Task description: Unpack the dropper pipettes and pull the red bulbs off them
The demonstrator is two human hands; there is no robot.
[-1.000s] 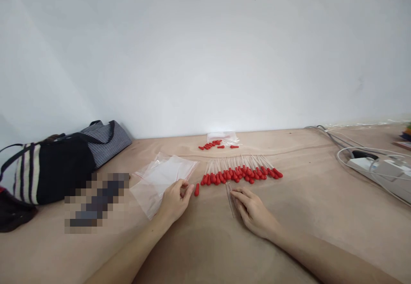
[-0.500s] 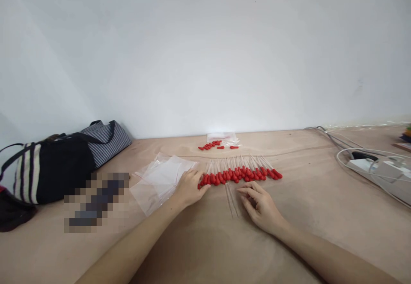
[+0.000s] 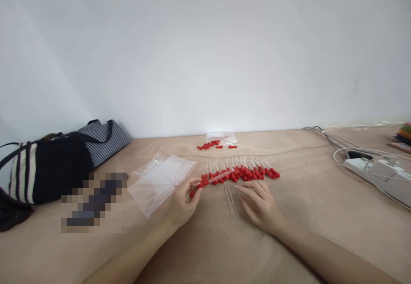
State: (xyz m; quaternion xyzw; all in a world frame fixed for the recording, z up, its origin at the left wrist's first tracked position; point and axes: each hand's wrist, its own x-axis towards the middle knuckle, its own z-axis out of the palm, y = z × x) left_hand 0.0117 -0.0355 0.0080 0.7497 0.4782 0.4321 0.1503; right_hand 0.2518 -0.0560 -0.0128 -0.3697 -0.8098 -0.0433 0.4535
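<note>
My left hand (image 3: 185, 198) is closed on a dropper (image 3: 221, 175) with a red rubber bulb, its clear tube pointing right across the row. Red shows at two spots between the fingers, so I cannot tell if a second bulb is held. Behind both hands lies a row of red-bulbed droppers (image 3: 245, 173), tubes pointing away toward the wall. Two or so bare glass tubes (image 3: 230, 200) lie between my hands, in front of the row. My right hand (image 3: 260, 204) rests on the table just right of these tubes, fingers loosely extended, thumb apart, holding nothing visible.
Clear zip bags (image 3: 163, 174) lie spread left of the row. Farther back are loose red bulbs (image 3: 208, 144) and a small bag with thin tubes (image 3: 224, 137). A black-and-striped bag (image 3: 61, 164) sits at left; a power strip (image 3: 379, 172) with cables is at right.
My left hand has drawn back toward me from the row's left end, now with a dropper lifted in it. My right hand has stayed nearly in place.
</note>
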